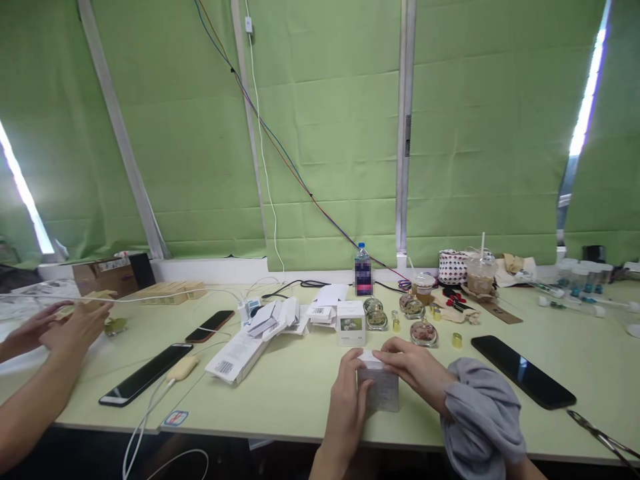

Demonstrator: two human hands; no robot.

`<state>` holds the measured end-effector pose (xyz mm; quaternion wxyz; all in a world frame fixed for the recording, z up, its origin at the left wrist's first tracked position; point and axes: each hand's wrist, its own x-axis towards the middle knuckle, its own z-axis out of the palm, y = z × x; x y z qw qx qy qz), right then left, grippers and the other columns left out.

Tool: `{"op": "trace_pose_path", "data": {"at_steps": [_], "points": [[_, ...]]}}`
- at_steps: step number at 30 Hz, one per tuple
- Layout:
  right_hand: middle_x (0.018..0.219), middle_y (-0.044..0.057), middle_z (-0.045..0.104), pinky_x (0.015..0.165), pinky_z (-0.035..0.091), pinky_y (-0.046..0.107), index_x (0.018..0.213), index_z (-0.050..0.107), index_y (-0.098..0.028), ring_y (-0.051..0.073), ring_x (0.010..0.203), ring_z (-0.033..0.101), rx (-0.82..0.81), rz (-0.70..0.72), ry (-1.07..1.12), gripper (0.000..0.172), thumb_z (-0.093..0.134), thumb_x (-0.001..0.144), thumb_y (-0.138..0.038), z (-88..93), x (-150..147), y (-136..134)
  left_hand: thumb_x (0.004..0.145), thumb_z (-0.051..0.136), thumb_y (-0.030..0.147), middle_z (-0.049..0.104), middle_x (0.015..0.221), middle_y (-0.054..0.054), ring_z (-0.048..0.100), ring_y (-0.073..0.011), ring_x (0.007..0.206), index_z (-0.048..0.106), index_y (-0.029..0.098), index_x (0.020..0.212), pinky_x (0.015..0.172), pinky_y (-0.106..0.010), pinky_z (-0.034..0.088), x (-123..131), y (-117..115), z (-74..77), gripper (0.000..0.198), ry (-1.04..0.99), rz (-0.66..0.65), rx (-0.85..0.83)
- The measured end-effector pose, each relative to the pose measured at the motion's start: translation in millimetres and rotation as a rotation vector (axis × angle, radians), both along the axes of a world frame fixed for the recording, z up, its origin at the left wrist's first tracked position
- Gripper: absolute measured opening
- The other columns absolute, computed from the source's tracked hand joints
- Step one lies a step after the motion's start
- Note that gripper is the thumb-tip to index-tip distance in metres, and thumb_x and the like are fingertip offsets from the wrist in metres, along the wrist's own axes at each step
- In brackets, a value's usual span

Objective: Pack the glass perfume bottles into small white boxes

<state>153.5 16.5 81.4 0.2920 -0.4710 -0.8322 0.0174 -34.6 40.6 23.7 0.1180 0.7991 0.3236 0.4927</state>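
Observation:
Both my hands hold a small white carton box point(383, 392) just above the pale green table point(300, 380), near its front edge. My left hand point(350, 393) wraps the box's left side with curled fingers. My right hand point(413, 370), with a grey sleeve bunched at the wrist, lies over the top flap, fingers pressed on it. Just behind stands another white box point(351, 323) with a flower print, and beside it several round glass perfume bottles point(424, 331) and small gold caps point(457, 340).
Flattened white cartons point(237, 355) lie left of centre. Black phones point(523, 370) point(145, 373) point(210, 325) lie on the table, one with a cable. A water bottle point(363, 270), iced drinks point(480, 273) and a patterned pouch stand at the back. Another person's hands point(75, 327) work at the far left.

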Motion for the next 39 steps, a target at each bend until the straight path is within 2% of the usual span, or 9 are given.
{"op": "trace_pose_path", "data": {"at_steps": [6, 10, 13, 23, 29, 33, 39], "points": [[0.095, 0.008, 0.065, 0.073, 0.051, 0.033, 0.115, 0.067, -0.030, 0.023, 0.084, 0.063, -0.066, 0.073, 0.096, 0.037, 0.036, 0.095, -0.034, -4.7, 8, 8, 0.088, 0.046, 0.011, 0.057, 0.118, -0.008, 0.058, -0.0198, 0.111, 0.045, 0.024, 0.101, 0.088, -0.034, 0.051, -2, 1, 4.5, 0.018, 0.024, -0.004, 0.001], [0.104, 0.007, 0.068, 0.081, 0.052, 0.032, 0.118, 0.066, -0.030, 0.022, 0.093, 0.065, -0.105, 0.189, 0.177, 0.035, 0.040, 0.095, -0.038, -1.1, 19, 10, 0.089, 0.046, 0.012, 0.058, 0.117, -0.008, 0.058, -0.0196, 0.111, 0.046, 0.023, 0.102, 0.088, -0.034, 0.051, -5, 0, 6.3, 0.018, 0.048, 0.006, -0.003], [0.109, 0.005, 0.069, 0.086, 0.052, 0.033, 0.117, 0.066, -0.032, 0.022, 0.098, 0.065, -0.120, 0.224, 0.190, 0.033, 0.044, 0.094, -0.039, -0.1, 24, 11, 0.089, 0.046, 0.012, 0.058, 0.116, -0.008, 0.058, -0.0198, 0.112, 0.046, 0.023, 0.102, 0.089, -0.034, 0.051, -4, 0, 5.9, 0.018, 0.043, 0.011, 0.010], [0.101, 0.004, 0.069, 0.074, 0.054, 0.033, 0.118, 0.065, -0.037, 0.022, 0.086, 0.066, -0.003, 0.175, 0.152, 0.040, 0.033, 0.096, -0.045, -15.5, 20, 18, 0.090, 0.045, 0.015, 0.060, 0.119, -0.010, 0.062, -0.0206, 0.108, 0.049, 0.023, 0.102, 0.085, -0.034, 0.054, -4, -1, 7.7, 0.015, 0.064, 0.026, 0.073], [0.103, 0.005, 0.069, 0.077, 0.053, 0.037, 0.117, 0.066, -0.036, 0.023, 0.087, 0.065, -0.026, 0.135, 0.156, 0.041, 0.032, 0.095, -0.044, -7.7, 15, 10, 0.091, 0.044, 0.015, 0.059, 0.122, -0.011, 0.061, -0.0204, 0.110, 0.046, 0.023, 0.105, 0.086, -0.035, 0.055, -4, 2, 1.2, 0.016, 0.097, 0.040, 0.125], [0.106, 0.005, 0.069, 0.080, 0.052, 0.034, 0.121, 0.063, -0.035, 0.021, 0.089, 0.064, -0.047, 0.139, 0.138, 0.039, 0.033, 0.096, -0.038, -2.1, 14, 4, 0.091, 0.045, 0.016, 0.061, 0.121, -0.011, 0.062, -0.0207, 0.111, 0.046, 0.023, 0.107, 0.088, -0.036, 0.055, -5, 4, 1.2, 0.017, 0.116, 0.049, 0.163], [0.105, 0.006, 0.065, 0.071, 0.052, 0.037, 0.129, 0.054, -0.042, 0.022, 0.083, 0.062, 0.064, 0.098, 0.017, 0.040, 0.032, 0.097, -0.033, -8.6, 14, 7, 0.091, 0.047, 0.018, 0.064, 0.119, -0.009, 0.063, -0.0213, 0.110, 0.046, 0.023, 0.121, 0.090, -0.035, 0.055, -6, 6, 2.7, 0.031, 0.148, 0.074, 0.176]]}}
